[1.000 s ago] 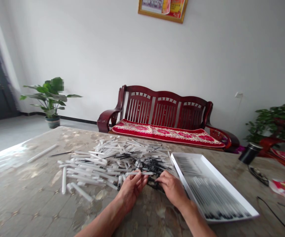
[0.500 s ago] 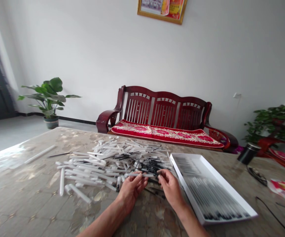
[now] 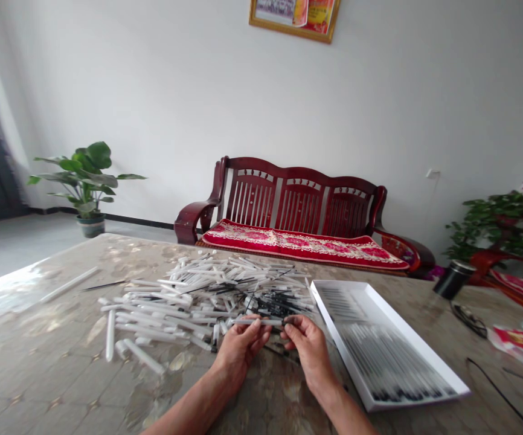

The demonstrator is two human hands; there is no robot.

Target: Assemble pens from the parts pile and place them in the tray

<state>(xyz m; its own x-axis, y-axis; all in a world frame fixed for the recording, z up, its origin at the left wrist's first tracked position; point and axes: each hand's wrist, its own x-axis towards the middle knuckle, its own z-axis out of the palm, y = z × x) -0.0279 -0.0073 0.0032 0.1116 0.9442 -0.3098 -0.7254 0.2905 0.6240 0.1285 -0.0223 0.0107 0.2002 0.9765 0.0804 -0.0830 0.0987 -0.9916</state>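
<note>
The left hand [image 3: 240, 345] pinches a white tube [image 3: 261, 322] level above the counter [image 3: 39, 362]. The right hand [image 3: 309, 344] grips the tube's right end. To the right, the tray [image 3: 420, 402] already holds rows of pens [image 3: 379, 356]. The heap [image 3: 189, 296] of tubes and black refills looks big, so I'd judge plenty is left.
</note>
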